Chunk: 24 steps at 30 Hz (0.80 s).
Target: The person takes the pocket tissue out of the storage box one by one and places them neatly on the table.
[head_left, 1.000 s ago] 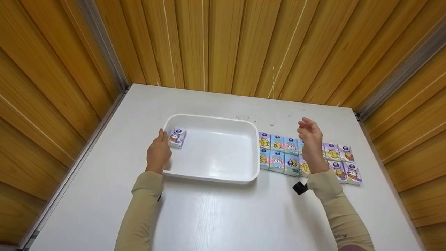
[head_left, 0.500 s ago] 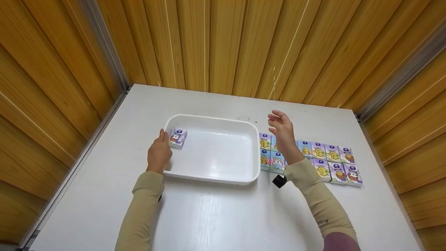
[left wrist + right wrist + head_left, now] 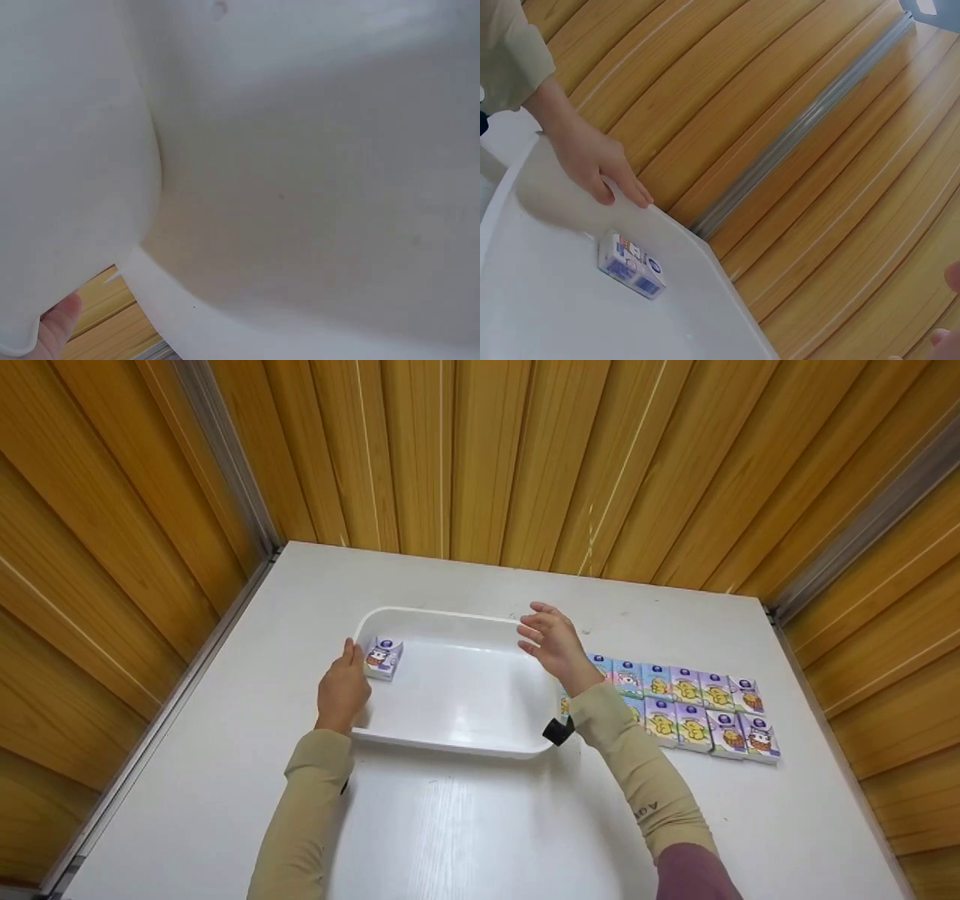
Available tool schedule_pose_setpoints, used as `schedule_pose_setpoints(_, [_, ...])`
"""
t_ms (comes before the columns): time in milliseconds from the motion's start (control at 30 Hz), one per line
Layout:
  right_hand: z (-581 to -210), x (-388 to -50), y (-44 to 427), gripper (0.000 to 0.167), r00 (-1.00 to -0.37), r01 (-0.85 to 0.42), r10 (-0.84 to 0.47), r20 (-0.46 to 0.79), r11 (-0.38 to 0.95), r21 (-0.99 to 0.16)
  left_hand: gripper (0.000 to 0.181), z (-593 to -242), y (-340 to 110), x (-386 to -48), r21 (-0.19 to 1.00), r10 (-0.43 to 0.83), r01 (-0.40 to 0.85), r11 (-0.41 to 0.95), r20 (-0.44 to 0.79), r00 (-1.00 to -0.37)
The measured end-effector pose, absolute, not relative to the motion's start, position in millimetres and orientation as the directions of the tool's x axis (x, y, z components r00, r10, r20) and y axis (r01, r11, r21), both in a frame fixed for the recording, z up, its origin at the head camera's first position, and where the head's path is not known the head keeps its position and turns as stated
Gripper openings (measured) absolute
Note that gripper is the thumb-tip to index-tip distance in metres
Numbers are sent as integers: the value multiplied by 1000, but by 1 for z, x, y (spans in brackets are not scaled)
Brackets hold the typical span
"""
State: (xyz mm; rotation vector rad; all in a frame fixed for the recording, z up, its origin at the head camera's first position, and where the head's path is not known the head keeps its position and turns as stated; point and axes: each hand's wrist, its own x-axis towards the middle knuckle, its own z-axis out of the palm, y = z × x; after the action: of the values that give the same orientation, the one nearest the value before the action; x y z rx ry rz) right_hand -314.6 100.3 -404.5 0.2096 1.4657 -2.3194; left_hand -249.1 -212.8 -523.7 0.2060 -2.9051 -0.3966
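My left hand [image 3: 343, 690] holds the left rim of a white plastic bin [image 3: 450, 742], thumb on the inner side and fingers along the edge. In the bin's far left corner lies a small purple tissue pack [image 3: 383, 658] with a cartoon print, also in the right wrist view as a purple-and-white pack [image 3: 632, 264]. My right hand [image 3: 553, 643] hovers over the bin's right rim, fingers loosely bent and apart, holding nothing. Up close, the left wrist view has the white bin wall [image 3: 75, 150] and a fingertip [image 3: 61, 319] at its rim.
Two rows of tissue packs [image 3: 686, 686] in blue, purple and yellow lie right of the bin, partly covered by my right arm. They rest on a white table [image 3: 442, 825]. Wood-look panels [image 3: 480, 472] enclose the back and sides.
My right hand has moved left from above the tissue packs to the bin's right rim, uncovering the packs at the right. The left hand and the bin stay nearly in place.
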Motion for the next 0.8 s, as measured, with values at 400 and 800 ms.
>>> schedule_pose_setpoints(400, [-437,-319,43,47,-832,553,-306,-463,-395,-733,49,-524,-214,-247,299,-168,-94,950,232,-958])
schedule_pose_setpoints(800, [-465,-318,1,56,-763,646,-304,-570,-384,-660,50,-523,-212,-248,290,-185,-125,949,188,-965])
